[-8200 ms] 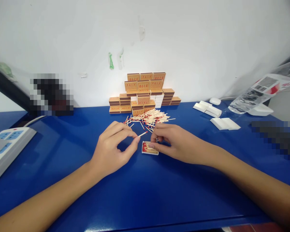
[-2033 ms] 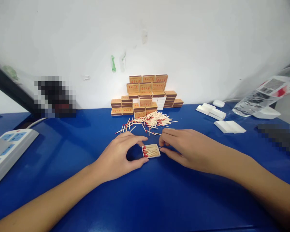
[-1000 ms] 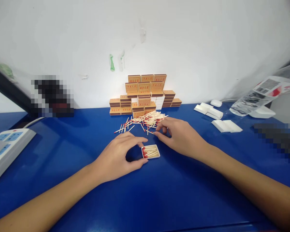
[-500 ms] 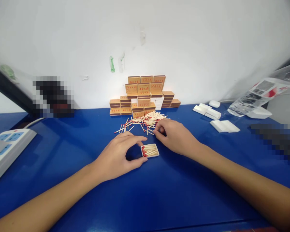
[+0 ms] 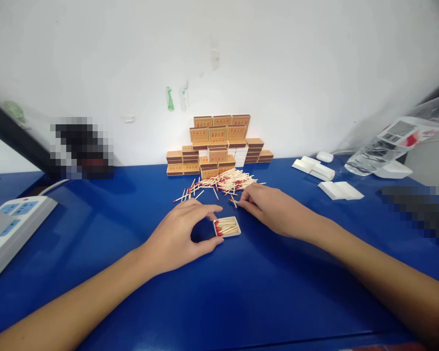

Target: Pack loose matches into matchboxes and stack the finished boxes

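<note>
Faces a scuffed pale wall (image 5: 278,63) with a green smear (image 5: 169,99) on it, across a blue table (image 5: 223,297) reaching right up to it. Curves the left hand (image 5: 179,231) around the left end of a small white tray (image 5: 238,225), with thumb at the near side and fingers at the far left corner, parted wide and gripping only loosely. Has that tray lying flat midway between the table's left and right edges, filled with matches (image 5: 226,227), heads to the left. Closes the right hand (image 5: 274,210) to a fine pinch just beyond the tray's far right corner, with thumb and forefinger on what looks like one match (image 5: 233,200), red head pointing left, seemingly crossing another.

Has a loose heap of matches (image 5: 237,179) farther off toward the far edge, with strays (image 5: 188,190) to its left. Looks past that to matchboxes (image 5: 218,134) stacked in tiers close to the wall. Has white folded pieces (image 5: 340,190) to the right, with a clear bottle (image 5: 369,158) near the far right corner. Has a power strip (image 5: 16,224) toward the left edge, and a dark, blurred-out object (image 5: 81,146) near the far left corner, too pixelated to identify.
</note>
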A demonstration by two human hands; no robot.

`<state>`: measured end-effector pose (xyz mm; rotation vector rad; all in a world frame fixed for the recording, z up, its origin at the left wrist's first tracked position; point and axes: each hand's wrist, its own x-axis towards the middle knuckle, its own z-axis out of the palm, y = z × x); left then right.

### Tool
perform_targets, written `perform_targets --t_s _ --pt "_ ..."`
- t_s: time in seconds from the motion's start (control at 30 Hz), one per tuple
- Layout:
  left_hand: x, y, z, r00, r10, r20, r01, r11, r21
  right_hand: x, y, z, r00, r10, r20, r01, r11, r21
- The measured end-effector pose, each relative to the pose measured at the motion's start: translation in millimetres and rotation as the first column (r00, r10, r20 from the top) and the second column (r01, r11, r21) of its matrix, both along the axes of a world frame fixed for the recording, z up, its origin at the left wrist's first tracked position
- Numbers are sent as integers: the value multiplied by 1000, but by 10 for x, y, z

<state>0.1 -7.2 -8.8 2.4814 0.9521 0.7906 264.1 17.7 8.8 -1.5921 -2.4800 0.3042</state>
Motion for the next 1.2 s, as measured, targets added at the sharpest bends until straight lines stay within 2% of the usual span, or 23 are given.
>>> perform_targets --t_s 0.13,0.23,0.47,0.67,0.97,1.2 --pt "-13 -8 -9 1000 11 -11 -12 1000 -10 133 -69 141 984 141 -105 -148 987 -66" --pt "-22 -11 -11 1000 19 -9 -19 999 -27 106 -132 199 962 228 -151 -244 965 -95" --pt "-11 4 -3 1000 2 0 -2 1000 -24 -40 -205 2 919 383 -96 -384 923 19" --pt "6 13 16 998 -54 34 52 997 60 -14 -217 -29 913 406 -40 -401 912 89" --pt "0 18 -7 998 -52 26 50 998 48 -67 -257 11 918 391 71 -396 912 106" --pt "12 22 8 997 -68 35 67 997 33 -46 -272 24 925 376 53 -379 919 111"
